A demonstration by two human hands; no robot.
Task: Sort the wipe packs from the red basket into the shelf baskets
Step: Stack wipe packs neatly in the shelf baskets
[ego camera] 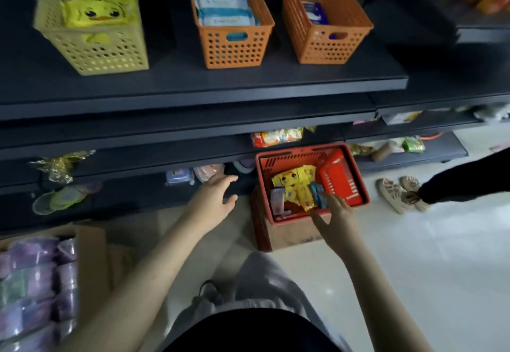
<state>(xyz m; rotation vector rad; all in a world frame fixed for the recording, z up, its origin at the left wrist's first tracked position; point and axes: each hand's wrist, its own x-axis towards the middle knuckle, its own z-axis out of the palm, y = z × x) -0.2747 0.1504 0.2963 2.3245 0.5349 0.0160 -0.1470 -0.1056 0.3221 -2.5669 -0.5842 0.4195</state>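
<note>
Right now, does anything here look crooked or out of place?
Mildly. The red basket sits on a smaller brown box and seems to overhang it, its wipe packs jumbled. The yellow basket looks turned askew on the shelf.

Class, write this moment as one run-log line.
phase: pick not yet made | right hand: open, at blue pack in red basket | left hand: open, empty | yellow duck packs: in basket
</note>
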